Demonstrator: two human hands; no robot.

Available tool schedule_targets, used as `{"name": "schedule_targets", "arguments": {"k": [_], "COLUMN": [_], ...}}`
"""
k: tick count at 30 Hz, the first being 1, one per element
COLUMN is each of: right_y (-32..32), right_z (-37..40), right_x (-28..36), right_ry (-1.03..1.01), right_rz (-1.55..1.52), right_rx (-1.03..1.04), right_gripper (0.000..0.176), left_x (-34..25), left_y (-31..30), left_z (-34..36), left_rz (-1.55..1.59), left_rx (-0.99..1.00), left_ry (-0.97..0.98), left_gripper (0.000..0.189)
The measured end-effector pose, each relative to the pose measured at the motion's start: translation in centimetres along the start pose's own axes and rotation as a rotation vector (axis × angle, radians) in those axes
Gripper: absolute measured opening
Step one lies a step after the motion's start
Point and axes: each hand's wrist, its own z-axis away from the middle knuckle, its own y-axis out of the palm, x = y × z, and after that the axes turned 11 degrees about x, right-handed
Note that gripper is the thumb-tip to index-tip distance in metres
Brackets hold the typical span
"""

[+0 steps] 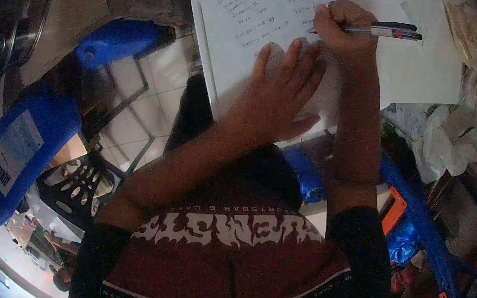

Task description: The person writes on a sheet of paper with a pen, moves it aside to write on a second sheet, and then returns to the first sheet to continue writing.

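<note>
My right hand (346, 27) is closed around a pen (386, 30) with a clear barrel and black cap end. Its tip points down at a white sheet of paper (251, 6) covered with handwritten lines in columns. My left hand (282, 88) lies flat on the lower part of that sheet, fingers spread, just left of the right wrist. More pale paper (423, 71) lies under and to the right of the writing hand. The words nearest the pen tip are partly hidden by my fingers.
Crumpled clear plastic bags (444, 140) lie right of the paper. Blue containers (26, 157) and a black plastic crate (77, 185) stand at lower left over a tiled floor (168, 67). A blue and orange rack (420, 233) is close by my right arm. Part of another person shows at bottom left.
</note>
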Motion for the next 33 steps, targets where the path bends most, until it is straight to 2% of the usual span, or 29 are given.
{"name": "schedule_targets", "arguments": {"k": [2, 6, 8, 12, 14, 15, 17, 21, 23, 24, 26, 27, 29, 33], "right_y": [0.1, 0.2, -0.6, -0.3, -0.7, -0.5, 0.0, -0.1, -0.2, -0.1, -0.1, 0.0, 0.2, -0.2], "right_z": [-0.2, -0.4, -0.1, -0.3, -0.5, -0.4, 0.1, 0.3, 0.9, 0.7, 0.4, 0.5, 0.8, 0.9], "right_x": [0.4, -0.6, -1.2, -0.7, -0.8, -0.9, -0.8, -0.9, -3.2, -2.5, -1.2, -1.3, -1.8, -2.7], "right_ry": [-0.077, -0.071, -0.247, -0.193, -0.387, -0.387, -0.062, 0.026, 0.088, 0.089, 0.061, 0.063, 0.089, 0.064], "right_rz": [0.115, 0.014, 0.379, 0.186, 0.626, 0.626, 0.121, 0.107, -0.119, -0.119, 0.174, 0.174, -0.057, -0.079], "right_rx": [-0.021, -0.083, 0.043, -0.007, 0.051, 0.051, -0.007, -0.006, -0.046, -0.047, -0.068, -0.069, -0.074, -0.049], "right_gripper": [0.038, 0.039, 0.036, 0.035, 0.035, 0.035, 0.033, 0.032, 0.033, 0.033, 0.034, 0.034, 0.033, 0.033], "left_x": [0.1, 0.0, 0.0, -0.1, -0.1, -0.1, 0.0, 0.0, 0.0, 0.0, -0.1, 0.0, 0.0, 0.0], "left_y": [0.0, -0.1, -0.1, -0.1, -0.1, -0.1, -0.1, 0.0, -0.1, -0.3, -0.3, -0.1, 0.1, -0.1], "left_z": [0.0, -0.1, -0.1, 0.0, -0.1, -0.1, -0.1, 0.0, -0.1, -0.1, 0.0, 0.0, 0.0, 0.0], "left_rz": [0.007, -0.011, -0.02, -0.027, -0.044, -0.033, -0.022, -0.037, -0.044, -0.041, -0.037, -0.036, -0.035, -0.051], "left_rx": [-0.001, 0.003, -0.005, -0.006, -0.001, 0.0, 0.003, -0.033, -0.045, -0.023, 0.001, -0.022, -0.045, -0.023], "left_ry": [0.003, 0.002, 0.002, -0.01, -0.016, -0.011, -0.006, 0.004, 0.01, 0.003, -0.004, 0.0, 0.005, -0.002], "left_gripper": [0.082, 0.081, 0.081, 0.08, 0.08, 0.08, 0.08, 0.08, 0.08, 0.08, 0.08, 0.08, 0.081, 0.081]}}
